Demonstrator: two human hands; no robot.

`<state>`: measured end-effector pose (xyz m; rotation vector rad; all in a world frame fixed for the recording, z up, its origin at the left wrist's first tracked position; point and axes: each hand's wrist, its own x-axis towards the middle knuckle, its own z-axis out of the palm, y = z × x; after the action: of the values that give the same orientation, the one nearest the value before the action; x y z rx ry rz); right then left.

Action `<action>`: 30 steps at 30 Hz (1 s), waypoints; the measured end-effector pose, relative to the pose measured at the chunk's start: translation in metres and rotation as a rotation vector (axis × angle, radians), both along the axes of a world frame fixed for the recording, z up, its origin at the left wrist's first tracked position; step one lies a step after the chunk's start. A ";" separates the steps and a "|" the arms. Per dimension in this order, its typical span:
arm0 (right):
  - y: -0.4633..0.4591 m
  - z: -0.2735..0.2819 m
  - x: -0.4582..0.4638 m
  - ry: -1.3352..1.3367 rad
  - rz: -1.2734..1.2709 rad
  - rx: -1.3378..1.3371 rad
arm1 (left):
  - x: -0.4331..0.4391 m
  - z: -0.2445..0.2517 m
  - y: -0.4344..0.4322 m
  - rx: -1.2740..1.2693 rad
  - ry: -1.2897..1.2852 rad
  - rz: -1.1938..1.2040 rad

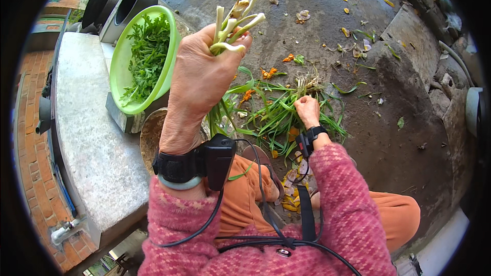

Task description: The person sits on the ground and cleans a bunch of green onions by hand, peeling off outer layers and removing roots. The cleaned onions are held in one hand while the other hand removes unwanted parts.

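Note:
My left hand (207, 69) is raised and closed around a bunch of green stalks (234, 27). Their pale stem ends stick up above the fist, and long green leaves hang below it. Lower and to the right, my right hand (308, 110) is at a heap of long-leaved green plants (276, 111) on the ground. Its fingers are curled against the heap, just below a tuft of pale, dry-looking roots (308, 84). Whether those fingers grip a stalk I cannot tell.
A light green plastic basin (174, 42) of leafy greens (147, 53) stands tilted in view at left, beside a pale stone slab (92, 122). Dark pots (134, 4) stand behind it. Orange flowers (268, 73) and yellow petals (291, 201) litter the ground. Cables (264, 195) cross my lap.

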<state>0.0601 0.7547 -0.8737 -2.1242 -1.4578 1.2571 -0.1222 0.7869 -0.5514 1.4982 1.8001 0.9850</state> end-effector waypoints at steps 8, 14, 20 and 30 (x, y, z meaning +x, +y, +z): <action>-0.016 -0.006 -0.001 -0.120 0.054 0.128 | -0.002 0.008 -0.009 -0.023 -0.065 0.008; -0.016 0.018 -0.003 0.636 -0.074 -0.155 | -0.008 0.007 -0.006 -0.061 0.002 0.048; -0.008 0.069 0.015 0.583 0.197 -0.005 | -0.012 0.004 -0.007 -0.151 -0.088 -0.007; 0.021 0.252 0.049 0.838 0.359 0.093 | -0.004 0.003 -0.014 -0.339 -0.119 -0.199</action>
<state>0.1095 0.7758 -0.6219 -1.0412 -1.4528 1.8394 -0.1263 0.7731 -0.5488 1.3448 1.6036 0.6215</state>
